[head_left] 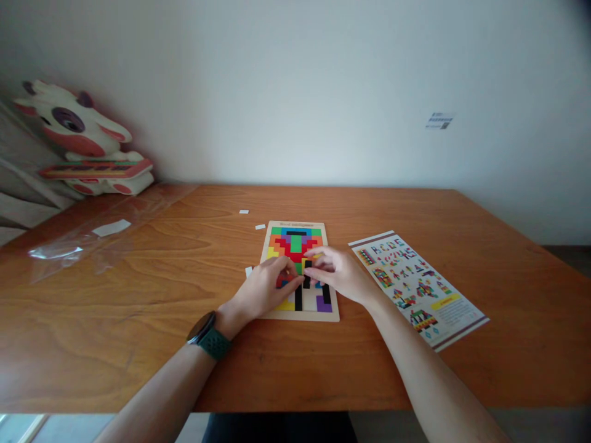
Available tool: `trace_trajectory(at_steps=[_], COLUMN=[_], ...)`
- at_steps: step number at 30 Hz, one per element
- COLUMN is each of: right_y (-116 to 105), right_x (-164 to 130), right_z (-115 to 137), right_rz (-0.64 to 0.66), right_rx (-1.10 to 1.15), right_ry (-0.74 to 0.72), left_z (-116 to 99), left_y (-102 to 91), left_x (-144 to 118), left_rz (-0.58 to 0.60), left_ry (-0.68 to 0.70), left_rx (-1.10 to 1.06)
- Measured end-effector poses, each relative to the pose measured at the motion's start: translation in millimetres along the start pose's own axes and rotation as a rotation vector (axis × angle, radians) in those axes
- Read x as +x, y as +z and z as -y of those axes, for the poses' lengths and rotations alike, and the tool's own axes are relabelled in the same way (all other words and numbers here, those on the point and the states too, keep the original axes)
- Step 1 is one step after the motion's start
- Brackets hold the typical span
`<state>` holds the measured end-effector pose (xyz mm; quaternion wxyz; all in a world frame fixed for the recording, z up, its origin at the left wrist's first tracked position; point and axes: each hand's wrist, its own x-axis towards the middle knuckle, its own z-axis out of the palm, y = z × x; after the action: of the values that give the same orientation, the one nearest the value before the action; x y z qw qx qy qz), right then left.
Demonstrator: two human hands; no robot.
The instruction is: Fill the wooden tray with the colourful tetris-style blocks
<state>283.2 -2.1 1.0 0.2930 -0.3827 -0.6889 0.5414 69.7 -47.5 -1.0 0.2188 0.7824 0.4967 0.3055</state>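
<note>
A wooden puzzle board lies flat in the middle of the table, filled with coloured block pieces. My left hand rests on its lower left part, fingertips pinched over the pieces near the centre. My right hand reaches in from the right, fingertips meeting the left hand's over a black piece. Which hand grips the piece is hidden by the fingers. A dark green watch sits on my left wrist.
A printed pattern sheet lies right of the board. Small white paper scraps lie behind the board. Clear plastic wrap spreads at far left. A cow-shaped toy leans against the wall at back left.
</note>
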Motion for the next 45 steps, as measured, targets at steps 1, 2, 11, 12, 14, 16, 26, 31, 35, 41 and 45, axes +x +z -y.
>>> trace_trajectory(at_steps=[1, 2, 11, 12, 14, 16, 26, 31, 35, 41, 45], right_y=[-1.0, -1.8, 3.6, 4.3, 5.0, 4.7, -8.6, -6.0, -4.3, -4.6, -6.0], right_x=[-0.3, -0.8, -4.1, -3.8, -3.3, -3.4, -4.8, -3.8, -4.5, -4.3, -2.6], right_z=[0.7, 1.6, -1.3, -2.9, -4.9, -4.4, 8.4, 9.2, 11.8, 11.0, 5.0], right_rz=[-0.022, -0.036, 0.016, 0.015, 0.013, 0.028, -0.055, -0.119, -0.142, -0.152, -0.196], right_rx=[0.001, -0.009, -0.135, -0.195, -0.337, -0.433, -0.566, -0.563, -0.569, -0.565, -0.584], right_ry=[0.042, 0.084, 0.156, 0.12, 0.033, -0.036, -0.116, -0.13, -0.133, -0.151, -0.163], left_z=[0.2, 0.4, -0.7, -0.6, -0.1, 0.8, -4.6, -13.2, -13.0, -10.8, -10.8], left_y=[-2.3, -4.2, -2.6, -2.4, -2.0, -1.5, -5.1, -8.9, -8.8, -10.3, -8.9], left_x=[-0.3, -0.6, -1.5, -1.3, -1.1, -1.2, -3.9, -5.3, -5.8, -5.5, -6.0], left_rz=[0.017, 0.033, 0.078, 0.075, 0.07, 0.069, 0.138, 0.249, 0.248, 0.267, 0.249], left_ry=[0.065, 0.122, 0.214, 0.214, 0.213, 0.216, 0.328, 0.392, 0.367, 0.382, 0.355], left_rx=[0.108, 0.191, 0.3, 0.297, 0.293, 0.29, 0.253, 0.234, 0.244, 0.254, 0.219])
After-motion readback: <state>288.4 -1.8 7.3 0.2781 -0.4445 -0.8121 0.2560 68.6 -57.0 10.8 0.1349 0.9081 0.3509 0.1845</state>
